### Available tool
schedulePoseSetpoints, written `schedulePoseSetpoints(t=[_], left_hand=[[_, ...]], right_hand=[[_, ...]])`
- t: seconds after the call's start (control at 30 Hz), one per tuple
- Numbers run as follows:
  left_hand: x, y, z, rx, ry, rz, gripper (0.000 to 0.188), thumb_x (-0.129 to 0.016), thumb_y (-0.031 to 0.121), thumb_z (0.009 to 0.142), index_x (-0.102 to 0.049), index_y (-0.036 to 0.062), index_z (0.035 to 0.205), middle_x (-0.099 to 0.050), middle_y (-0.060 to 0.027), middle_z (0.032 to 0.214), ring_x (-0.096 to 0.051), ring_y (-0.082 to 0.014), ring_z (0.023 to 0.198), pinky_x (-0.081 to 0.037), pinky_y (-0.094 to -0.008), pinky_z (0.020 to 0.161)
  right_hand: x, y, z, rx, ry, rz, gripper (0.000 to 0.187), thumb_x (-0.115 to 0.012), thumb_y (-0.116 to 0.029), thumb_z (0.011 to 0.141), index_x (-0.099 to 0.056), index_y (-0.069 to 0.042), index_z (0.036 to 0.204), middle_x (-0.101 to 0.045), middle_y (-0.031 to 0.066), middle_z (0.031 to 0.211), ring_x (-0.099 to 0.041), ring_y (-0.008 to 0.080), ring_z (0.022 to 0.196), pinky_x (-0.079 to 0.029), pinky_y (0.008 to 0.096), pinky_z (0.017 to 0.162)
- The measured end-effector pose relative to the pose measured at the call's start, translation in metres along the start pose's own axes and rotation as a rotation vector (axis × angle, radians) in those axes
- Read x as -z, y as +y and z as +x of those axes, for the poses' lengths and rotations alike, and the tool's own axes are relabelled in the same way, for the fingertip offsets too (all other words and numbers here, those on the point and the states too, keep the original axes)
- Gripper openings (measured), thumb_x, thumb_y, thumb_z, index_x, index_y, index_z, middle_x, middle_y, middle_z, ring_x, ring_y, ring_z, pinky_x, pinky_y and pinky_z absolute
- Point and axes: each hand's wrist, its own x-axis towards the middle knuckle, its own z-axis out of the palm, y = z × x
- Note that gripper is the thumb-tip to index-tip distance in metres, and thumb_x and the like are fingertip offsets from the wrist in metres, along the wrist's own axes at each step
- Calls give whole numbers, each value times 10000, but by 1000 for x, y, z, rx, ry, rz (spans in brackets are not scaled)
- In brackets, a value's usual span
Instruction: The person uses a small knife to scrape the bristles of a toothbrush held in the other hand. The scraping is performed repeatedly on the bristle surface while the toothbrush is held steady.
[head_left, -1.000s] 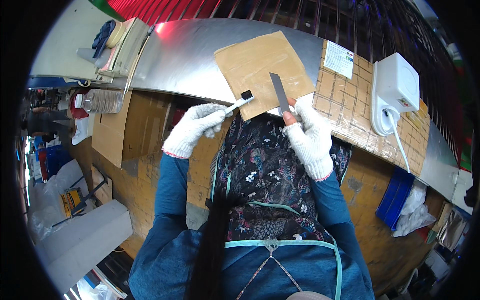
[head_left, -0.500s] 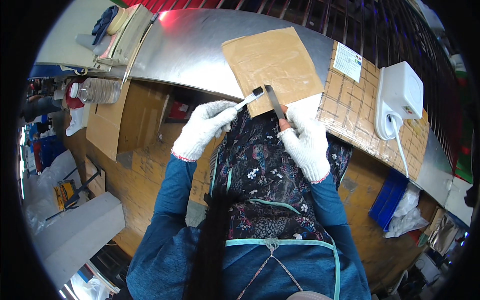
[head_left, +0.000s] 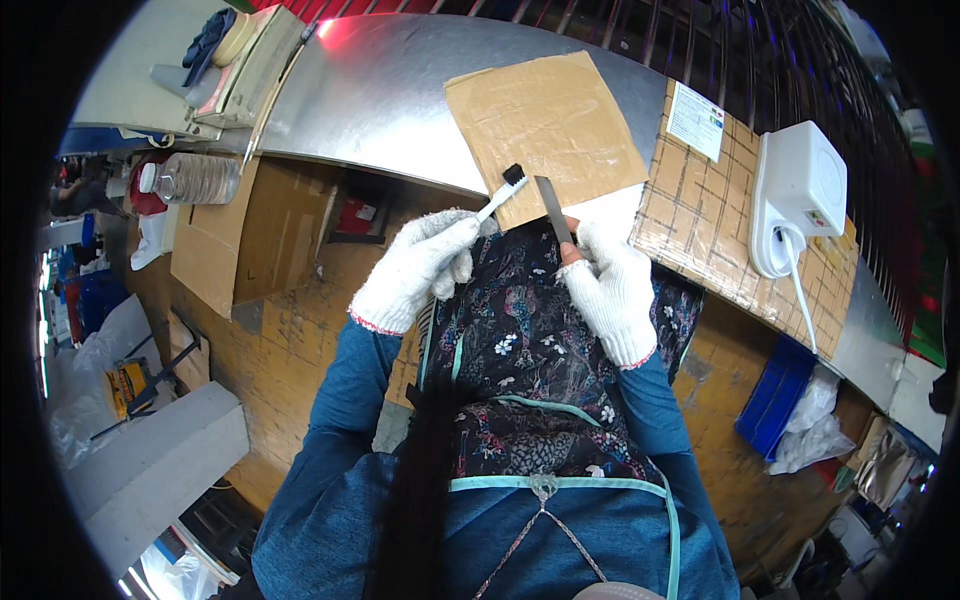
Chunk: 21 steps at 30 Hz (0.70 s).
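Pointing its white cap toward 9 o'clock, a clear, ribbed plastic bottle [head_left: 205,180] is located at 10 o'clock in the view; its contents cannot be determined. Adjacent to it, nearer the centre, is an open, brown, box-shaped cardboard carton [head_left: 205,250] with a shaded interior. Near 4 o'clock, a blue plastic bin [head_left: 768,395] is positioned beside translucent plastic bags [head_left: 812,430]; the bin's contents are not visible.

The smooth, silver steel bench [head_left: 370,90] presents its front edge from 10 o'clock, past the hands, to 3 o'clock. Upon it, between 12 and 1 o'clock, rests a flat, brown, four-sided cardboard sheet [head_left: 560,120], its near corner projecting past the edge. An expanse of steel extends from the sheet toward 10 o'clock. At 2 o'clock, room is limited by a rounded white plastic device with a cable [head_left: 800,190].

The left hand [head_left: 415,265], in a white knitted glove, grasps a white-handled brush with black bristles [head_left: 497,201], head directed toward 1 o'clock. The right hand [head_left: 615,285], similarly gloved with the thumb tip bare, pinches a flat, narrow, dark grey strip [head_left: 553,207] directed toward 11 o'clock. Both items are located between the hands, over the sheet's near corner, just beside each other. Contact with the sheet cannot be determined.
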Motion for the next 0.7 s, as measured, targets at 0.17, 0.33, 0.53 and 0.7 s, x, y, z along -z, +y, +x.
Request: schedulePoseSetpoints(t=[0.17,0.33,0.53,0.7], left_hand=[[-13,-8,-9,7,-25,-164,271,-561,265,1012,-648,14,1067,-570,-5,634,-372,-55,430,-325,-209,418],[-55,-32,-18,-91,21,-283,310,-566,261,1002,-603,-11,1148,-656,-74,773,-595,-128,577,-523,-267,574],[-87,-47,-3,-64,-67,-456,302,-581,195,1001,-553,-2,1228,-669,-148,1077,-690,-239,954,-591,-420,823],[-97,-52,1,-65,-24,-416,321,-564,202,1015,-547,-5,1259,-639,-113,1158,-674,-208,1007,-592,-431,868]], right_hand=[[-2,-1,0,-29,125,63,283,-685,-171,859,-708,-127,1138,-697,157,795,-701,300,669,-547,370,614],[3,-1,3,-46,124,-16,287,-670,-122,908,-691,-58,1186,-669,72,697,-580,97,559,-476,277,550],[12,-5,7,38,127,-129,268,-663,-143,897,-696,-72,1153,-655,133,697,-602,178,541,-474,318,540],[13,-11,8,117,184,-34,270,-664,-150,895,-697,-78,1153,-650,138,694,-626,198,555,-486,327,551]])
